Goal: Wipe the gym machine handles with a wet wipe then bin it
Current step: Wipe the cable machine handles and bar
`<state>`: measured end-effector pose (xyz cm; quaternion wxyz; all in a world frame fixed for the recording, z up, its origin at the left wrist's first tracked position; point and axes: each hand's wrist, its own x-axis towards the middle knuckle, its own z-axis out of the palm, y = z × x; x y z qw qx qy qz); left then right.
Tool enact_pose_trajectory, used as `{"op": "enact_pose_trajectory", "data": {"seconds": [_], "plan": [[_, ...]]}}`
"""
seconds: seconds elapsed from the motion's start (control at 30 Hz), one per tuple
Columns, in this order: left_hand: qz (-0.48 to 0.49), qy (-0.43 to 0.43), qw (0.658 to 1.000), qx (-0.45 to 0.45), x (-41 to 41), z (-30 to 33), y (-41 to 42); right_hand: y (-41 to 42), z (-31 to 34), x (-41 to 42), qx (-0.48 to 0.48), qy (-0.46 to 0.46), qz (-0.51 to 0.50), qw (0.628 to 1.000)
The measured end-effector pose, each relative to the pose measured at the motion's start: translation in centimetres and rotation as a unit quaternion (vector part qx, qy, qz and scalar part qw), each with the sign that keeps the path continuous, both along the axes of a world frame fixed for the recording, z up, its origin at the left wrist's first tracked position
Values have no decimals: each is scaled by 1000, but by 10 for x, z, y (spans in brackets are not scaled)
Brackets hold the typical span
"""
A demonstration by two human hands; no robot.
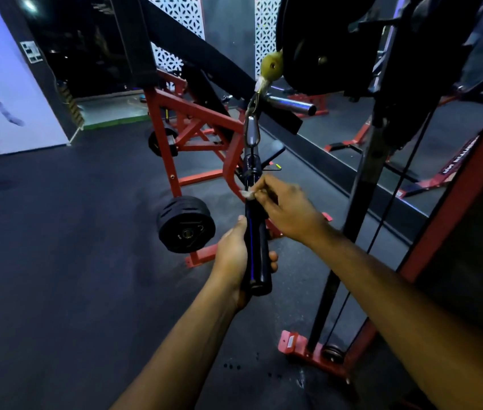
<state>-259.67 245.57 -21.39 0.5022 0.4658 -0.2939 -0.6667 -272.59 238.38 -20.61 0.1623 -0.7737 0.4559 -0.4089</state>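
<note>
Wet wipe (247, 195), mid-frame, is being pinched by the right hand (287, 211) against the hanging cable handle (255, 241), while the left hand (235, 255) is wrapping its bottom, probably keeping it steady.

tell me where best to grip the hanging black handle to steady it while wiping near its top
Grip the lower end of the black handle, coming from its left side, as the left hand does. The bar hangs nearly upright from the carabiner, so its bottom probably swings freely. Holding low leaves the upper part clear for the right hand pressing the wet wipe there.
</note>
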Motion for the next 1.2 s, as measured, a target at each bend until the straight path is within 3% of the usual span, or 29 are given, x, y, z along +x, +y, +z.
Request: {"op": "enact_pose_trajectory", "data": {"seconds": [0.1, 0.27, 0.37, 0.47, 0.57, 0.67, 0.8, 0.97, 1.07, 1.2], "plan": [[-17, -5, 1000, -2, 9, -1, 1, 16, -9, -11, 1, 20, 43, 999], [-26, 4, 1000, -1, 11, 0, 3, -1, -11, 4, 7, -33, -66, 997], [-35, 7, 999, 8, 17, 2, 4, 21, -14, 11, -50, -15, -15, 999], [-45, -4, 999, 6, 22, -1, 5, 36, -22, 0, -10, -6, 36, 999], [-45, -8, 999, -5, 23, -4, 6, 29, -21, 0, 30, -36, 5, 999], [-43, -4, 999, -10, 24, -3, 7, 30, -19, 16, 11, -51, -42, 998], [-61, -10, 998, -10, 29, 1, 10, 53, -22, 14, -26, -11, 24, 999], [-57, -46, 997, -15, 27, -2, 14, 51, -19, 14, 30, -38, -41, 998], [-32, -92, 995, -13, 28, -2, 15, 66, -19, 17, 13, -10, 5, 1000], [-22, -83, 996, -23, 26, -4, 15, 67, -8, 10, 164, -105, 0, 981]]}}
